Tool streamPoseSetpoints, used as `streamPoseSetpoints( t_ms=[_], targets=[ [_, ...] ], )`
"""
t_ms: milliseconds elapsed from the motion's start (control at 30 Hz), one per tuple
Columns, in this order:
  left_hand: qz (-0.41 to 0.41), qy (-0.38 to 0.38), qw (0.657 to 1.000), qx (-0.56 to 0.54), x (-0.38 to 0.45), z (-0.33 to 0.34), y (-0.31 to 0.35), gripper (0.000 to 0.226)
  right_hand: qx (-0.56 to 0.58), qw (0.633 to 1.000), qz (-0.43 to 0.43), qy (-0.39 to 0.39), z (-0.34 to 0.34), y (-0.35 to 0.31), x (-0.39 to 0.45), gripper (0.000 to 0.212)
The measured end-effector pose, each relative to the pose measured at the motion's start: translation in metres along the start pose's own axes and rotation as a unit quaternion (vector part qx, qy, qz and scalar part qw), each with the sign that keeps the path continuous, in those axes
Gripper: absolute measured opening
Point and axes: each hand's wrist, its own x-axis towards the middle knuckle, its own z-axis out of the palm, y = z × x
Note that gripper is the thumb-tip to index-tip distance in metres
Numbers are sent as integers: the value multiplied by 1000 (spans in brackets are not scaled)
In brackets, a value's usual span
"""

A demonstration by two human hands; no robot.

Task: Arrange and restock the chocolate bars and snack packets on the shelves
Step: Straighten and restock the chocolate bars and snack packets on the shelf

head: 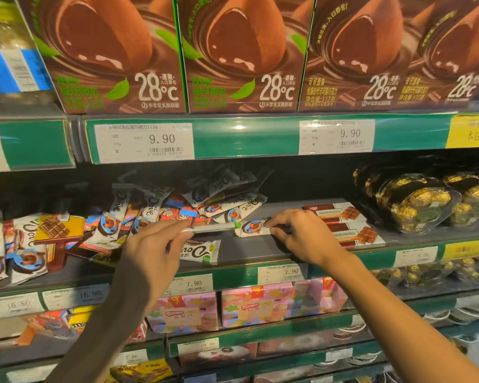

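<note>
A jumbled heap of white Dove chocolate bars (177, 208) lies on the dark middle shelf (249, 250). My right hand (302, 233) pinches the end of one white Dove bar (250, 227) lying flat on the shelf. My left hand (155, 244) reaches toward the heap, its fingers straight, the fingertips at a red and blue packet (187, 214). Another Dove bar (199, 251) lies loose near the shelf's front edge, between my hands. Red-brown chocolate bars (343, 225) are stacked just right of my right hand.
Large brown 28°C chocolate boxes (241, 56) fill the shelf above. Clear packs of gold-wrapped chocolates (415, 203) stand at the right. More Dove packs (14, 244) sit at the left. Pink boxes (249, 305) line the shelf below. Price strips (194, 283) edge each shelf.
</note>
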Motion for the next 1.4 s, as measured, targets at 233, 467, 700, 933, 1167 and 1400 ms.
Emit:
streamPoseSetpoints(
  t_ms=[233, 467, 700, 933, 1167, 1400],
  targets=[
    [-15, -79, 995, -52, 1, 30, 31, 29, 43, 998, 44, -22, -5, 1, 21, 21],
    [-43, -132, 986, -91, 10, 56, 49, 24, 138, 989, 50, -2, -27, -3, -5, 21],
    [-58, -185, 974, -116, 19, 67, 57, 23, 59, 993, 26, -98, -28, 7, -18, 40],
    [-75, -243, 963, -94, 37, 68, 57, 21, -2, 995, 41, -86, -24, 13, -17, 41],
    [-27, -377, 924, 58, 61, 80, 61, 47, -50, 995, 86, 17, -17, 0, -21, 27],
    [-16, -356, 927, 120, 51, 79, 64, 47, 1, 992, 120, 39, -5, -14, -11, 26]
  ],
)
